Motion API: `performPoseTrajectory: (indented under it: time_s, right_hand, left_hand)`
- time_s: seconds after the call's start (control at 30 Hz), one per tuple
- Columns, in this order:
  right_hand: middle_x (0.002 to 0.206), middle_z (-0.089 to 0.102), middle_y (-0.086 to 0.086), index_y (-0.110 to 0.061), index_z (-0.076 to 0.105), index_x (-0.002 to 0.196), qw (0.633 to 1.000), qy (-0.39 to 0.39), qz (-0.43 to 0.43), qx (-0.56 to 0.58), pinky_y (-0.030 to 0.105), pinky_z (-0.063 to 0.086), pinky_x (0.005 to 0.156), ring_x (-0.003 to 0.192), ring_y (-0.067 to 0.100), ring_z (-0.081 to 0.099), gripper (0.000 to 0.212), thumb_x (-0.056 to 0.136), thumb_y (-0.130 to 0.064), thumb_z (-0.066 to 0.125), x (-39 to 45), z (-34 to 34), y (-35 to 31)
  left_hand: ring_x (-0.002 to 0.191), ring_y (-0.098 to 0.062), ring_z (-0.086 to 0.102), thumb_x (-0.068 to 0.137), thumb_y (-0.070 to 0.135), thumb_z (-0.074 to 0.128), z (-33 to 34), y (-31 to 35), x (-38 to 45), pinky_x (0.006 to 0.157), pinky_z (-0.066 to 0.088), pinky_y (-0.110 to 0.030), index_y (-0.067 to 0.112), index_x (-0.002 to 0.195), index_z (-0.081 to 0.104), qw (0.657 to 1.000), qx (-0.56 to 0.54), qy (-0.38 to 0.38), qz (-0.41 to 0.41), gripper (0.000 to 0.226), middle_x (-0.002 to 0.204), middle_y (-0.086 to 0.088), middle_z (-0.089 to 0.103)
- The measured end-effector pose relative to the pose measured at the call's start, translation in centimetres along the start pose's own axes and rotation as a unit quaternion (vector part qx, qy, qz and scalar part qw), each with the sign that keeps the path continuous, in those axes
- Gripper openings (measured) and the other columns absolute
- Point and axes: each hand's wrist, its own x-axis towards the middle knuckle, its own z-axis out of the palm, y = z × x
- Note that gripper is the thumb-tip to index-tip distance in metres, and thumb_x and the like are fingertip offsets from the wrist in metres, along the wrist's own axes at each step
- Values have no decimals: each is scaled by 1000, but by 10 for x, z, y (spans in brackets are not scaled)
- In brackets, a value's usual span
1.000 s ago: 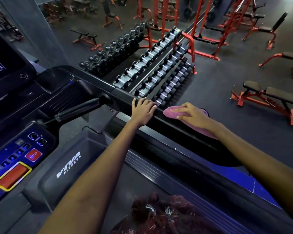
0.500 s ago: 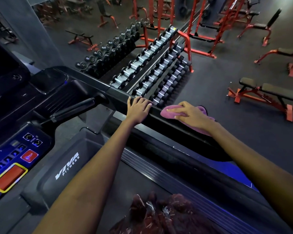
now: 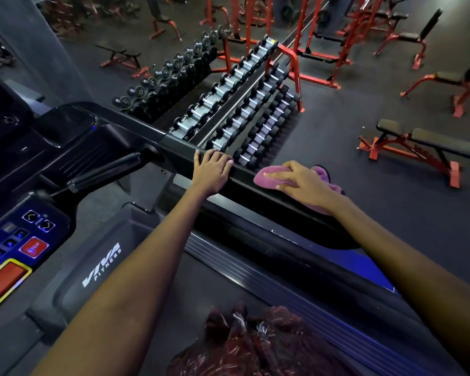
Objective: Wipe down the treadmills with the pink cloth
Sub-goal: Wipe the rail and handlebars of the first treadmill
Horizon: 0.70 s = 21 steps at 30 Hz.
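Two hands up on the same side rail (image 3: 269, 198) of the treadmill (image 3: 98, 270), and it's all pretty dark and glossy. The rail is a long black bar with a smooth, slightly shiny top edge, running diagonally from the console down toward the lower right. Below it the deck's edge has fine ribbed strips along it, and the moulded grey plastic cover has "VIVA FITNESS" printed in white.

The pink cloth (image 3: 266, 178) looks like soft terry, kinda fuzzy, folded into a thick pad with a rounded front end. It's lying on top of the rail, right of the middle, with the back of it bunched up and hanging off the far side.

Right hand (image 3: 299, 181) is flat on the cloth, fingers mostly straight and spread a bit, pressing it down on the rail rather than grabbing it. Left hand (image 3: 213, 169) sits just beside it, up the rail toward the console, fingers draped over the top edge with the tips curling over the far side. Looks like a loose brace, not a tight fist.

Console (image 3: 14, 248) on the left has lit-up blue buttons, a red STOP button and a big red pad with a yellow border. A stubby black handle (image 3: 103, 172) with a matte grip sticks out near it. Beyond the rail there's a rack of dumbbells (image 3: 228, 104), black heads and chrome handles, and a red-framed bench (image 3: 418, 147) with black padding on dark rubbery floor.
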Motion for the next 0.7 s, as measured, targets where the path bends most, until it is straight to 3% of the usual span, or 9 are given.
performPoseTrajectory:
  time_s: [0.13, 0.3, 0.43, 0.57, 0.63, 0.7]
  right_hand:
    - [132, 47, 7, -37, 59, 122, 997, -5, -75, -25, 44, 34, 99, 113, 22, 46, 41, 85, -23, 66, -29, -5, 17]
    - [120, 46, 5, -24, 55, 127, 988, -47, 23, 147, 21, 30, 96, 116, 23, 48, 41, 88, -14, 63, -27, -14, 32]
    - [127, 48, 6, -29, 59, 125, 999, -8, -13, 49, 38, 33, 103, 114, 22, 48, 40, 86, -21, 65, -23, -6, 13]
    - [132, 48, 7, -32, 63, 117, 997, -32, -76, 10, 49, 32, 103, 116, 23, 45, 41, 80, -16, 71, -39, -14, 23]
    - [130, 47, 9, -24, 61, 118, 994, -62, -61, 63, 41, 32, 105, 116, 21, 44, 44, 79, -8, 71, -42, -20, 31]
    - [127, 45, 8, -17, 60, 122, 991, -72, -16, 114, 22, 28, 103, 117, 19, 44, 42, 82, -6, 68, -40, -23, 34]
  left_hand:
    - [144, -23, 10, 102, 37, 24, 2, 15, -4, 113, -6, -53, 19, 130, 46, 999, 25, -26, -22, 40, 147, -4, 34]
    - [145, -29, -1, 100, 46, 20, 11, 37, -12, 112, -7, -57, 13, 141, 34, 996, 54, -41, -49, 54, 154, -11, 20]
    - [146, -28, -2, 100, 47, 20, 12, 38, -14, 112, -8, -56, 15, 142, 34, 996, 52, -42, -57, 55, 155, -10, 20]
    - [146, -26, -2, 99, 49, 20, 12, 39, -17, 113, -8, -54, 16, 141, 34, 996, 50, -45, -56, 55, 155, -9, 20]
    - [146, -26, -2, 99, 48, 20, 12, 39, -17, 113, -8, -54, 16, 141, 34, 996, 46, -45, -57, 54, 154, -8, 20]
    - [146, -25, -3, 100, 48, 20, 10, 39, -17, 113, -9, -54, 16, 142, 33, 996, 47, -46, -62, 54, 155, -7, 19]
